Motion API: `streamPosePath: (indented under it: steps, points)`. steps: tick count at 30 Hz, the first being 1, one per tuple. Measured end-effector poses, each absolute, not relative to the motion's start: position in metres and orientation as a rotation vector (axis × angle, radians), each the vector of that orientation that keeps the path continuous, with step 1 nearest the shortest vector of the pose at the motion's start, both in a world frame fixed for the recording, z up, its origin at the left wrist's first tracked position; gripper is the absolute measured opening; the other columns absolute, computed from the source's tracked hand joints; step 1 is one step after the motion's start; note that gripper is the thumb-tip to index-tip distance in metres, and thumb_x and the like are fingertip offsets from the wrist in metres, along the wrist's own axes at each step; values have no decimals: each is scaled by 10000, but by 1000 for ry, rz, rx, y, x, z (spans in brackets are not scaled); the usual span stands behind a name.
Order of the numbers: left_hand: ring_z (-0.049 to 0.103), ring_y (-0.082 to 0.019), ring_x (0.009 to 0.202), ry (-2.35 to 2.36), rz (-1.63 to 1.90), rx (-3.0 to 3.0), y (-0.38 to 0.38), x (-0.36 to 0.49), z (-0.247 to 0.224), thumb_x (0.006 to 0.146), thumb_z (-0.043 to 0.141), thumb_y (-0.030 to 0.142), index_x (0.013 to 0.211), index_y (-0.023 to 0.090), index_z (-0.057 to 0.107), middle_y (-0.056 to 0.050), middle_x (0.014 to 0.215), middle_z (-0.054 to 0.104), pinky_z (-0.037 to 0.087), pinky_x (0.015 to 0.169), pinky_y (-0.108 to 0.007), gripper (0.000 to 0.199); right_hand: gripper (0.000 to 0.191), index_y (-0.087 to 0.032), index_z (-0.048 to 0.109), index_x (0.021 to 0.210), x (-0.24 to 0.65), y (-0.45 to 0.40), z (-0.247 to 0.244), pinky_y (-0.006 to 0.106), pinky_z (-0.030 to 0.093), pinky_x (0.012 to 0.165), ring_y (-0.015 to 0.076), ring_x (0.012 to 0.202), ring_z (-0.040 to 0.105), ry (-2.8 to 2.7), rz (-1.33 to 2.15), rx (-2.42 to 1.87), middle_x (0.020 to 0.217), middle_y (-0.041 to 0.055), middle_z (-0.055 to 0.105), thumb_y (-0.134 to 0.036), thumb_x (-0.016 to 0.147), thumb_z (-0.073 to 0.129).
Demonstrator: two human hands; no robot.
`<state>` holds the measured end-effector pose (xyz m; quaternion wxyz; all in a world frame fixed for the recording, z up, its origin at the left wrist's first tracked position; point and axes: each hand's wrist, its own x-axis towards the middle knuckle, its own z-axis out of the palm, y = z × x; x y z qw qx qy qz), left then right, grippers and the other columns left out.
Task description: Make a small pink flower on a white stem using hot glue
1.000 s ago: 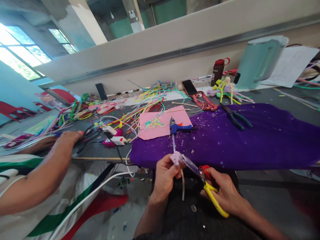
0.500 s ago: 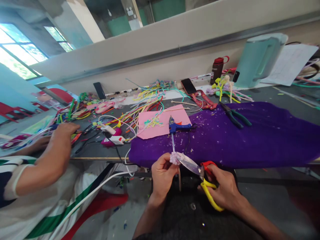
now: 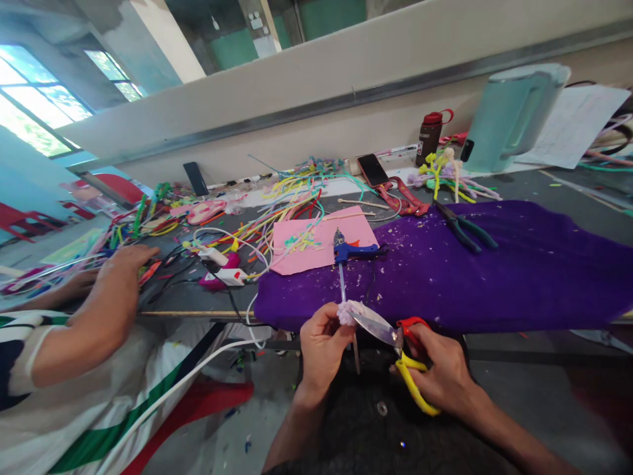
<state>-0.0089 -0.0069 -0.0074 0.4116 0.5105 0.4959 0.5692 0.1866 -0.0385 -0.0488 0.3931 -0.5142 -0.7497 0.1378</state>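
Note:
Between the thumb and fingers of my left hand [image 3: 321,343] is a small fluffy pale-lilac piece [image 3: 346,313], which looks like a pipe-cleaner flower. A thin pale stem hangs below that hand. My right hand [image 3: 442,369] grips scissors [image 3: 378,328] with one red and one yellow handle. The blades point left, and their tips reach the lilac piece. Just beyond my hands, a blue glue gun [image 3: 353,252] with a glue stick in its back lies partly on a pink sheet [image 3: 297,254] and partly on a purple cloth [image 3: 494,277].
Dark-handled pliers [image 3: 467,231] rest on the cloth. Behind are a phone [image 3: 373,171], a dark bottle [image 3: 430,140], a teal jug [image 3: 514,122] and bundled pipe cleaners [image 3: 297,198]. A white power strip [image 3: 230,277] with cords is left. A co-worker's arm [image 3: 111,297] reaches over the table there.
The scissors and the lilac piece have barely shifted. Both hands keep their grips. The co-worker's arm has moved very slightly.

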Motion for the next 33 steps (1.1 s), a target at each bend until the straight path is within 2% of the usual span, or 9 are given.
streamPosePath:
  steps: [5,8,13,20,33]
  points:
    - [453,-67,466,1210,1501,1235,-7,-9,-7,673,678,197,729,152,623,48,557,539,384,460,-169,91,260,-186,485,788,187,-39,-49,220,343,480,103,478,443,-1915,382,-1316,582,-45,482,-322,646,656]
    - [450,-61,449,1143,1560,1175,-6,-9,-8,664,688,185,759,156,632,45,571,553,378,438,-165,114,252,-192,467,750,188,-40,-50,216,341,475,100,472,438,-1909,406,-1334,575,-49,469,-319,646,659]
    - [449,-58,442,1074,1622,1143,-7,-9,-10,658,708,190,764,165,643,29,617,585,367,406,-160,126,280,-189,479,795,190,-41,-51,214,336,473,100,471,438,-1926,390,-1298,573,-53,467,-332,645,666]
    - [559,-133,616,939,1673,1319,-11,-14,-8,648,731,257,696,164,629,-9,664,597,441,539,-212,146,317,-193,468,787,189,-44,-45,217,330,462,101,465,433,-1984,333,-1158,567,-53,465,-357,628,688]
    - [544,-137,597,1176,1686,1520,-13,-13,2,659,713,287,713,164,646,-23,664,615,430,562,-226,150,376,-173,505,894,191,-40,-47,220,338,454,105,451,442,-1994,208,-1143,564,-42,491,-399,645,673]
